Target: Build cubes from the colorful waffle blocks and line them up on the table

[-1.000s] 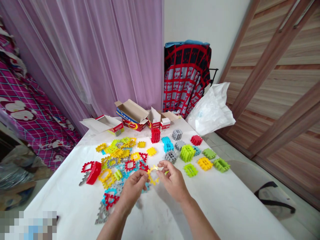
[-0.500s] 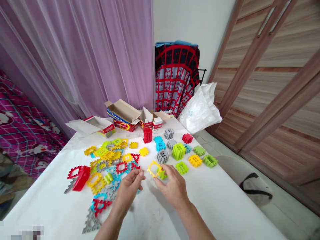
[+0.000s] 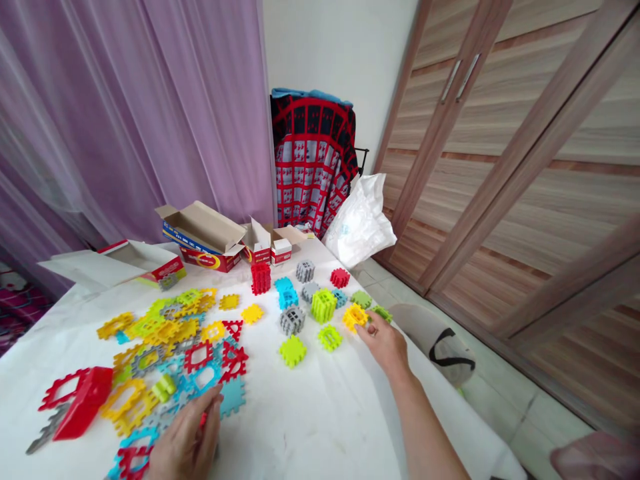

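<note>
My right hand (image 3: 387, 343) reaches to the right side of the table. Its thumb and fingers are closed at the near edge of a small stack of yellow notched building pieces (image 3: 355, 316). My left hand (image 3: 187, 433) is low over the near edge of the loose pieces, with its fingers curled. A bit of red shows between those fingers, too little to name. Under and around it lie a blue square piece (image 3: 233, 396), red pieces (image 3: 233, 359) and a red frame piece (image 3: 199, 357). A green piece (image 3: 293, 351) lies alone mid-table.
Stacks of red (image 3: 261, 278), grey (image 3: 292, 320) and green (image 3: 323, 305) pieces stand behind. Opened cardboard boxes (image 3: 205, 233) line the far edge. A white bag (image 3: 360, 223) is at the back right corner. A red box-like part (image 3: 85, 403) lies at left.
My right hand has carried the yellow frame piece rightward to the yellow stack. My left hand has moved down and left to the loose pieces. The view has turned right.
</note>
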